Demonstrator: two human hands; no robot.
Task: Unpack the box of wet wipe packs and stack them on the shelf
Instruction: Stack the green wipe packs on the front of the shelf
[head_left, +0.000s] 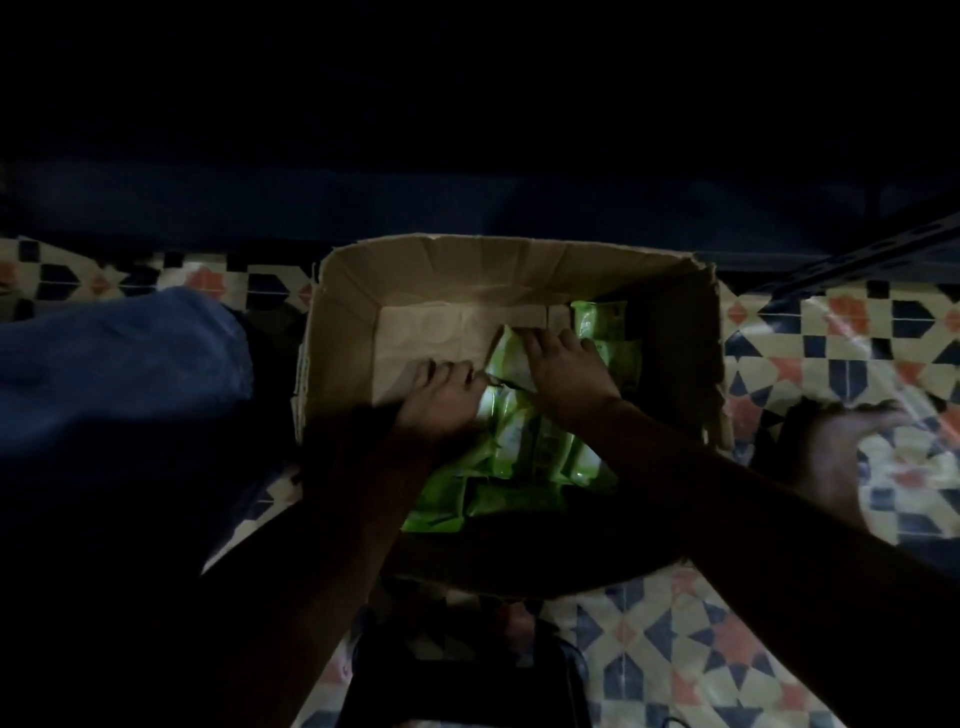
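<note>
An open cardboard box (353, 332) stands on the tiled floor, with both my hands inside it. Several green wet wipe packs (524, 447) fill its right and near part, while the far left of its floor is bare. My right hand (566, 369) lies on top of an upper pack (511, 358), its fingers curled over the pack's far edge. My left hand (441, 395) sits at the left side of the same pack, fingers curled down and thumb against the pack's corner. The light is dim and the near packs lie in my arms' shadow.
A dark shelf (467, 197) runs across just behind the box. My bent knee in blue jeans (119, 364) is left of the box and my bare foot (841, 447) is right of it. A dark object (467, 680) sits on the floor below the box.
</note>
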